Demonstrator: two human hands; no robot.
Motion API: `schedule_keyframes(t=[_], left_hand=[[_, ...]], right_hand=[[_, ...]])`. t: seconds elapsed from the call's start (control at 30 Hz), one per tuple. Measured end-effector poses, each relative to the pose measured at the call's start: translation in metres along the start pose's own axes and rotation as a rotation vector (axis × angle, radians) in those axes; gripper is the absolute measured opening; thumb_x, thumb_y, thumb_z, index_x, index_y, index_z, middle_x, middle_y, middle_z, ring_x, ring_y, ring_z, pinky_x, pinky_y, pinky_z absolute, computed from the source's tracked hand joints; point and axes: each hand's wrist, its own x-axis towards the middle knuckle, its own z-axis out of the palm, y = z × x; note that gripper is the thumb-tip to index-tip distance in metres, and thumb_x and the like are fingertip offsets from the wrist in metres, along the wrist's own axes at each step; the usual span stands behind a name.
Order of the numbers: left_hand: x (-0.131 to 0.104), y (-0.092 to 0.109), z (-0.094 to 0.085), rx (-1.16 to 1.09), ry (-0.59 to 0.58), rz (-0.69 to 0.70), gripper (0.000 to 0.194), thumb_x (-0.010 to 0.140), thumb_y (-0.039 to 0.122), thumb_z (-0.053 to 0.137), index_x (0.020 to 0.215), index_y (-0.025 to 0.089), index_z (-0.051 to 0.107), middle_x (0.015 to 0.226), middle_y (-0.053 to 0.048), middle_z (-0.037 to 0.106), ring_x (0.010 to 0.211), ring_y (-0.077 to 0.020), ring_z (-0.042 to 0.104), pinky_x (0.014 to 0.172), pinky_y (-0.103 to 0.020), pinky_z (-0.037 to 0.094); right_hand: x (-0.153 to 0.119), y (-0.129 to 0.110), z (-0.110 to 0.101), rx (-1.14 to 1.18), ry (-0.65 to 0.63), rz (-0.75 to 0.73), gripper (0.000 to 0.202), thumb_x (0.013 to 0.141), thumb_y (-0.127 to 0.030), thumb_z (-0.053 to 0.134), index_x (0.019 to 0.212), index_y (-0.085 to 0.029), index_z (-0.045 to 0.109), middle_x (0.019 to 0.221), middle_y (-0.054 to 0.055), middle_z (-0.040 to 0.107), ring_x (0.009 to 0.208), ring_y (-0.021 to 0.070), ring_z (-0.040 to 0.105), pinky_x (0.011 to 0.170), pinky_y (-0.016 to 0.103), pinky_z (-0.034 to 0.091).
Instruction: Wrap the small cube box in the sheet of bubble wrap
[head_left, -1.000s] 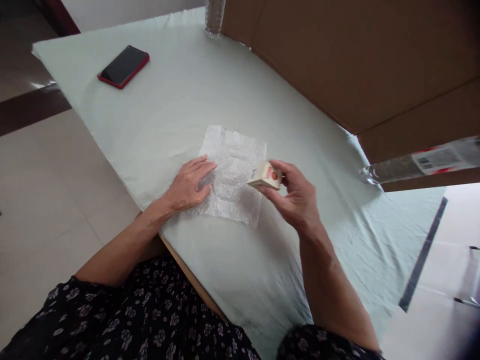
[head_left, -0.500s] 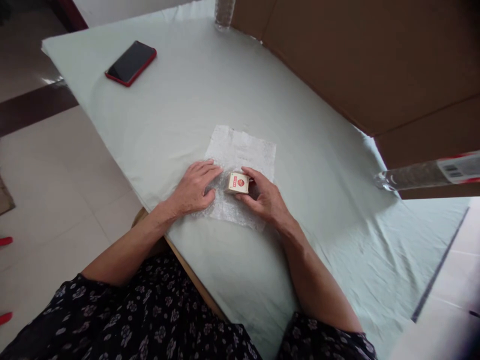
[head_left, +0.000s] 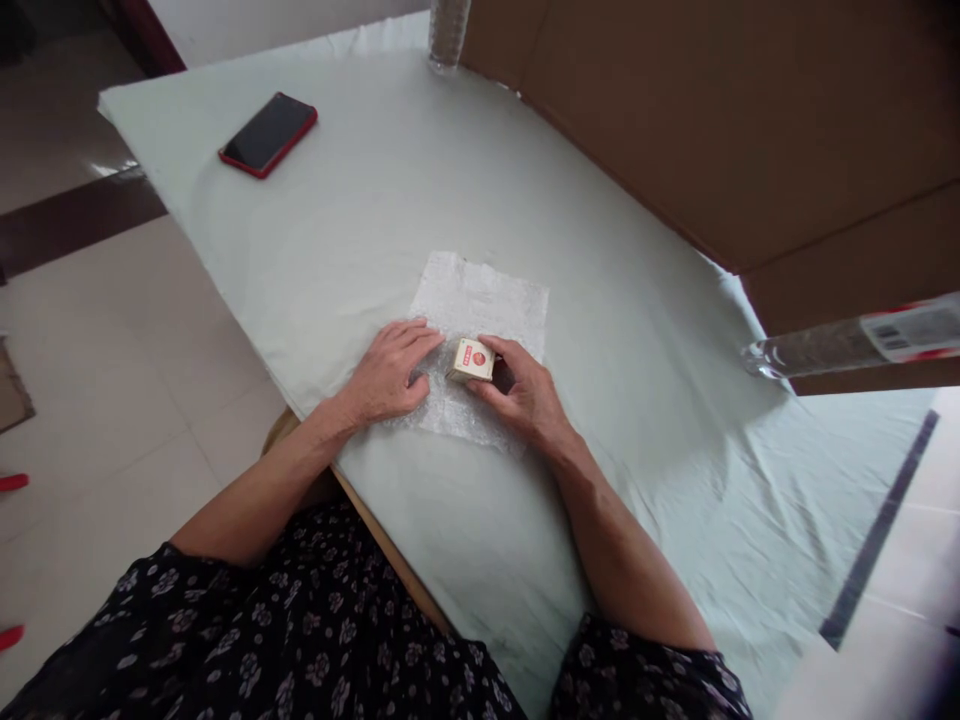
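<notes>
Holds a small cream-coloured box with red print over the middle of a flat, wrinkled sheet of bubble wrap, on a table covered in pale green cloth. Appears to be placing or steadying the box there, judging by the low grip; cannot tell for certain whether bearing full weight on the wrap. Keeping the box in place while freeing it would call for a gentle parting of thumb and fingers, with light pressure on the sheet.

Grips the box from its right side with the right hand, thumb on the near side and fingertips on the far side, leaving a dark gap between box and palm. Rests the left hand palm down at the left edge of the wrap, open and relaxed, with fingers extended, thumb apart and nothing in its grasp. Leaves a narrow space between the left fingertips and the box.

Shows, farther off, a dark-screened phone in a red case, lying toward the upper left of the table, well apart from both hands. Includes a large brown cardboard panel at upper right, with a clear, labelled plastic cylinder beside its lower edge.
</notes>
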Motion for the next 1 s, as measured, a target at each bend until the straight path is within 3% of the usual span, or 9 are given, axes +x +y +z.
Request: schedule_keyframes(t=[0.3,0.43,0.57,0.77,1.0], left_hand=[[0.000,0.001,-0.002,-0.005,0.028,0.010,0.060,0.076,0.015,0.054,0.135,0.015,0.060,0.138,-0.014,0.066,0.138,-0.0323,0.055,0.117,-0.056,0.042],[-0.009,0.024,-0.024,0.016,0.017,0.060,0.049,0.084,0.019,0.058,0.133,0.019,0.061,0.137,-0.013,0.066,0.141,-0.0328,0.052,0.117,-0.055,0.043],[-0.025,0.050,-0.041,0.131,-0.099,0.169,0.038,0.086,0.024,0.063,0.124,0.020,0.066,0.136,-0.014,0.065,0.144,-0.0364,0.047,0.119,-0.057,0.040],[-0.034,0.058,-0.024,0.268,-0.193,0.149,0.039,0.081,0.012,0.063,0.120,0.017,0.066,0.142,-0.018,0.060,0.144,-0.0388,0.046,0.119,-0.061,0.039],[-0.028,0.056,-0.014,0.211,-0.041,0.082,0.020,0.085,0.007,0.057,0.096,0.018,0.071,0.136,-0.016,0.064,0.138,-0.0364,0.053,0.113,-0.059,0.047]], right_hand=[[-0.002,0.004,0.005,0.029,0.003,0.021,0.061,0.087,-0.037,0.068,0.146,-0.030,0.053,0.144,0.010,0.063,0.126,0.0323,0.063,0.108,0.054,0.050],[-0.001,0.006,-0.001,0.034,-0.055,0.003,0.072,0.085,-0.038,0.071,0.152,-0.030,0.046,0.147,0.011,0.060,0.127,0.0323,0.063,0.108,0.053,0.050],[0.000,0.007,-0.010,0.110,-0.112,-0.024,0.077,0.085,-0.037,0.071,0.156,-0.030,0.040,0.146,0.011,0.061,0.123,0.0298,0.065,0.107,0.049,0.052],[0.001,0.008,-0.013,0.191,-0.133,-0.021,0.072,0.086,-0.043,0.072,0.152,-0.028,0.046,0.146,0.012,0.060,0.124,0.0292,0.064,0.109,0.048,0.051],[0.003,0.010,-0.013,0.243,-0.150,-0.002,0.072,0.085,-0.048,0.073,0.150,-0.029,0.047,0.145,0.012,0.061,0.125,0.0292,0.065,0.111,0.050,0.051]])
